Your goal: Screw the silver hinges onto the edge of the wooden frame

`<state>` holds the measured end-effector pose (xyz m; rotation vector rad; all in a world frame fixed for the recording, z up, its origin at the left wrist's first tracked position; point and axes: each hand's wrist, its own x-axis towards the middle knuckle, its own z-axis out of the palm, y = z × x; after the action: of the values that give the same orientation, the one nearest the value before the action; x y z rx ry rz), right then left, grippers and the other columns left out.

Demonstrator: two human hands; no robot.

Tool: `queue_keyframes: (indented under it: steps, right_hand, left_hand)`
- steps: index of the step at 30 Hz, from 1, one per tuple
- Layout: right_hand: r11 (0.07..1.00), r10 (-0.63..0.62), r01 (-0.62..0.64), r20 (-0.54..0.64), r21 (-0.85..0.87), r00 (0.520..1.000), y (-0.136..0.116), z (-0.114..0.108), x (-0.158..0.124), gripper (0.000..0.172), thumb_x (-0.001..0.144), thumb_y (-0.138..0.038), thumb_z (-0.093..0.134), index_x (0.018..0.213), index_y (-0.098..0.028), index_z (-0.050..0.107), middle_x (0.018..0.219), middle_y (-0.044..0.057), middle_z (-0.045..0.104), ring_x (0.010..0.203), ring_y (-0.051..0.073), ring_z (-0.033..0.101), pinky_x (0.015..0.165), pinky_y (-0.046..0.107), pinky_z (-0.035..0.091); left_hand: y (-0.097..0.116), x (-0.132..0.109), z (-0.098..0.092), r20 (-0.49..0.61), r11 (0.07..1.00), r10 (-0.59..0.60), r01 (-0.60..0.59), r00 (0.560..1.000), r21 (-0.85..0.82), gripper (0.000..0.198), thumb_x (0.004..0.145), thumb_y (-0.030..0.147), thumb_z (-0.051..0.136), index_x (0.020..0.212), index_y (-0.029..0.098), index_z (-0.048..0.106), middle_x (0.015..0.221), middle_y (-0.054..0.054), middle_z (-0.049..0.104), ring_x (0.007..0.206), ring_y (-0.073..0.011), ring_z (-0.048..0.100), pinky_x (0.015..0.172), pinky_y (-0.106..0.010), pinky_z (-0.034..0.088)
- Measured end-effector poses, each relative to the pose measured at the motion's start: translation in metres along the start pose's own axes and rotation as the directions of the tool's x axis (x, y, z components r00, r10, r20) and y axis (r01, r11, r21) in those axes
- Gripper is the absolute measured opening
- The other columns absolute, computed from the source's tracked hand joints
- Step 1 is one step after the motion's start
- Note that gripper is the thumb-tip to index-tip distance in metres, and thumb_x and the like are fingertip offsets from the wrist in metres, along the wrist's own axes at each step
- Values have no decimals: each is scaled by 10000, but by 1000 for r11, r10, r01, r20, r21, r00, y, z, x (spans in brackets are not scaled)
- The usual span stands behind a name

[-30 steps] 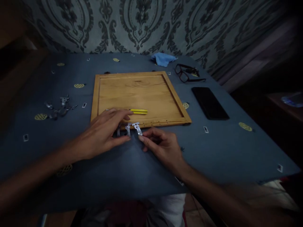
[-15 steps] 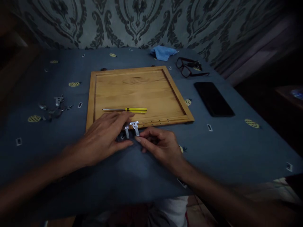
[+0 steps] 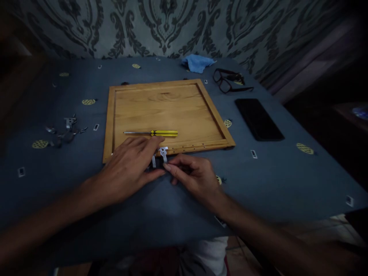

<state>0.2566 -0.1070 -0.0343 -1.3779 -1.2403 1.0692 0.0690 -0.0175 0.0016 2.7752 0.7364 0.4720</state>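
Observation:
A framed wooden panel [image 3: 162,109] lies flat on the table, with several small holes along its near edge. Between thumb and fingers, my right hand [image 3: 195,172] pinches a small silver T-shaped metal hinge [image 3: 163,152] at that edge. Just left of it is another silver hinge piece [image 3: 154,161], partly covered by my left hand [image 3: 130,161]. That hand rests over the panel's near edge with fingers stretched out and thumb apart below the hinges; its fingertips are partly hidden. A yellow-handled screwdriver [image 3: 163,133] lies on the panel just beyond my fingers.
Several loose metal pieces [image 3: 69,128] sit on the left of the blue patterned tablecloth [image 3: 163,214]. To the right are a black phone [image 3: 258,119] and dark-framed glasses [image 3: 225,84]. A blue cloth [image 3: 197,63] lies at the back by the patterned wall covering [image 3: 163,27].
My left thumb has shifted slightly right, nearer the right fingertips. The hinge in my right hand has tilted slightly at the panel edge. The view has moved a little.

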Motion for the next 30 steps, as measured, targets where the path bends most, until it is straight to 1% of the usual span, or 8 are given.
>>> queue_keyframes:
  steps: [9,13,15,18,20,22,27,30]
  right_hand:
    - [998,-53,54,12,-44,999,0,0,-1,308,928,-451,700,797,-174,732,636,-14,688,498,81,615,487,187,469]
    - [972,-145,146,20,-187,989,0,-2,-3,276,982,-394,651,841,-179,751,649,-15,708,521,91,637,514,194,485]
    - [907,-268,264,36,-327,963,-1,-6,-4,230,1005,-331,632,891,-176,757,689,-6,733,570,105,674,558,204,516]
    - [668,-512,479,117,-569,851,-3,-17,-5,180,1022,-226,597,952,-154,747,779,31,767,680,137,737,642,229,574]
    - [497,-587,537,192,-681,786,-3,-24,-4,188,1033,-203,567,997,-141,741,870,67,785,737,158,764,670,250,608]
    - [399,-596,552,251,-732,763,-3,-29,-2,197,1039,-212,559,1080,-135,736,1005,105,802,828,176,791,722,270,646]
    - [332,-618,650,363,-684,697,1,-32,2,249,1018,-145,575,1229,-101,700,1252,156,777,1144,208,762,969,311,651]
    - [312,-624,677,394,-666,675,3,-32,3,255,1010,-130,571,1220,-75,705,1245,155,780,1039,211,770,889,319,664]
  left_hand:
    - [8,1,3,-9,997,-70,70,998,21,435,939,360,724,1289,205,518,1157,-81,755,1124,-310,704,915,-434,558]
    - [10,1,4,-13,995,-97,97,995,11,463,925,312,729,1320,200,515,1162,-79,751,1127,-304,700,925,-429,556]
    - [11,1,3,-6,994,-112,113,994,11,491,917,294,731,1346,204,510,1178,-80,745,1124,-306,698,917,-429,558]
    - [12,1,2,5,992,-124,124,992,3,509,909,279,732,1361,207,510,1194,-83,742,1107,-304,704,905,-426,561]
    - [12,2,2,8,992,-127,127,992,1,521,902,289,741,1361,206,510,1193,-85,744,1105,-303,706,905,-425,563]
    - [12,2,3,9,992,-130,130,991,9,540,897,307,747,1367,206,503,1182,-83,748,1109,-305,707,909,-428,564]
    - [12,1,5,-7,993,-109,109,994,44,549,891,300,745,1364,204,483,1196,-87,744,1121,-306,701,907,-425,566]
    - [14,0,6,-5,993,-101,101,995,61,536,893,264,725,1363,200,476,1188,-89,745,1111,-308,700,898,-429,565]
